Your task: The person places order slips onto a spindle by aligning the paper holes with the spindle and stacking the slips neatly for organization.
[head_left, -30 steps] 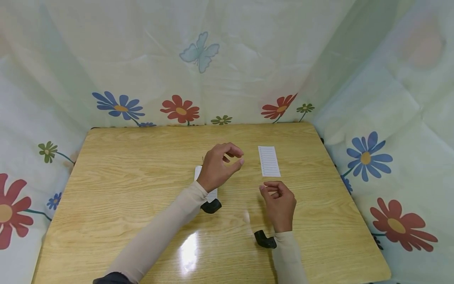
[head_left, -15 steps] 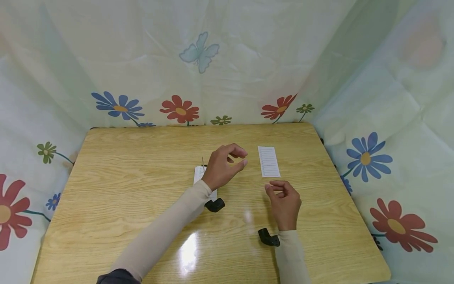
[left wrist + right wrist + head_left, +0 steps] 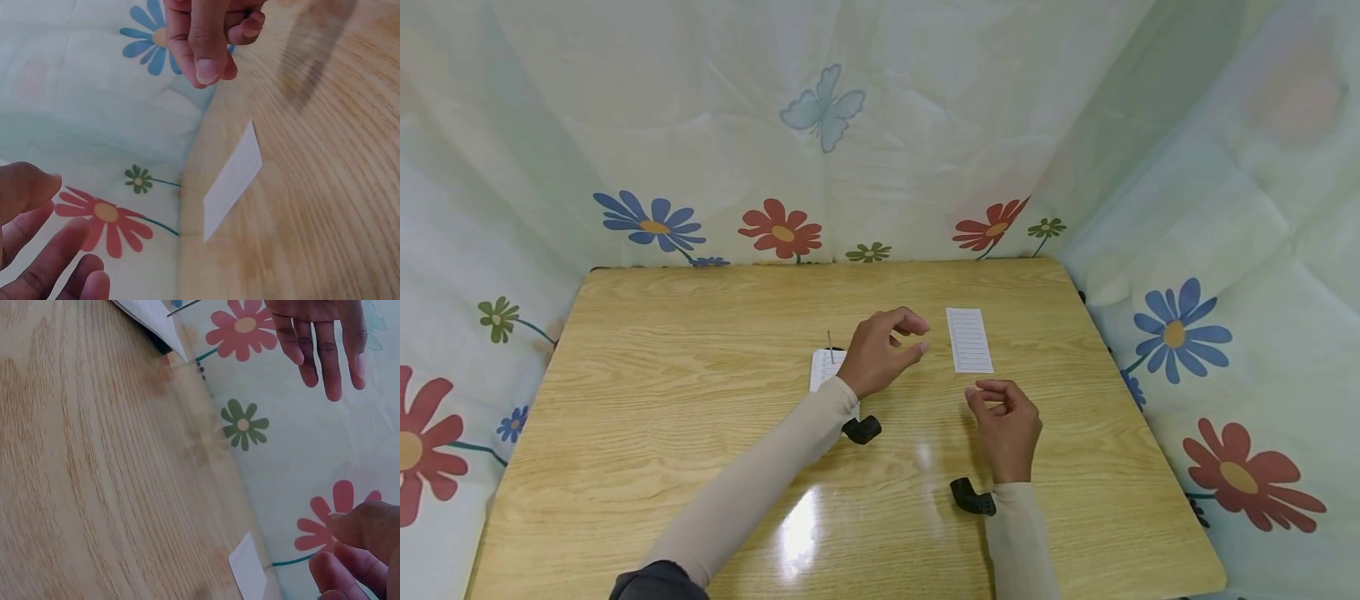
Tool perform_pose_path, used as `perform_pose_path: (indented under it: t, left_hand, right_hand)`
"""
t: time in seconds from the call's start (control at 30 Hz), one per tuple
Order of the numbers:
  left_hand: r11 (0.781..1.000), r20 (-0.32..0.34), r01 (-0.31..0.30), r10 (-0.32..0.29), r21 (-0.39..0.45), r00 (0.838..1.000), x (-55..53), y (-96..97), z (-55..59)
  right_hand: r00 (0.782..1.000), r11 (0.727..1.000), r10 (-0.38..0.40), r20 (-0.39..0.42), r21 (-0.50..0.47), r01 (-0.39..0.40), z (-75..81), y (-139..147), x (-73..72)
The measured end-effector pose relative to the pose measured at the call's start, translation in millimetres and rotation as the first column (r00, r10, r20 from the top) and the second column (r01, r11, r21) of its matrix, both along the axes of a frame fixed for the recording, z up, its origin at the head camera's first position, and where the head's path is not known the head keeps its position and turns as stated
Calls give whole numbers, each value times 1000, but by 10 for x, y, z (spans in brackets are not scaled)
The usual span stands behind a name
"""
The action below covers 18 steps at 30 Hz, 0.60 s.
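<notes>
My left hand (image 3: 883, 350) hovers over the table, fingers loosely bent and thumb apart, holding nothing. Partly behind its wrist lies a stack of lined white paper slips (image 3: 826, 367). A thin metal spike (image 3: 831, 346) rises from the stack's far end, and something dark shows under the paper. To the right of the left hand, a single lined slip (image 3: 970, 340) lies flat on the wood, touched by neither hand. Just nearer than this slip is my right hand (image 3: 1007, 429), raised with relaxed fingers. In the right wrist view, a gap separates its thumb (image 3: 362, 525) from the fingers.
The wooden table (image 3: 685, 350) has flowered curtain cloth (image 3: 910, 150) at its back and sides. Black wrist-worn cameras hang by the left wrist (image 3: 861, 430) and the right wrist (image 3: 972, 497). Light glares off the tabletop near the front.
Both hands have drifted to the right, the left uncovering more of the slip stack and its spike. The single slip has stayed put.
</notes>
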<state>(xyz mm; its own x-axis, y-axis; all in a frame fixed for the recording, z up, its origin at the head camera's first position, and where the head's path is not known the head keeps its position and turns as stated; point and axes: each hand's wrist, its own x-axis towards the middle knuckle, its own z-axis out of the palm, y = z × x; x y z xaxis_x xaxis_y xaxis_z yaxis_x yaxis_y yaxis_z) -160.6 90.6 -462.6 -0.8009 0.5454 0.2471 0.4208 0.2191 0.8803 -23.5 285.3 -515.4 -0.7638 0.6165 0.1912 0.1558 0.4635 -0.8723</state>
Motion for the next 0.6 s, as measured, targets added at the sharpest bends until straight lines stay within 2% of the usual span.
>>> perform_pose_path:
  t: [0.2, 0.6]
  left_hand:
    - [1000, 26, 13, -12, -20, 1000, -44, 43, -90]
    - [998, 15, 4, -3, -69, 1000, -141, 162, -261]
  right_hand:
    - [1000, 1000, -2, 23, -7, 2, -21, 26, -35]
    - [997, 1000, -20, 71, -13, 21, -73, 72, -75]
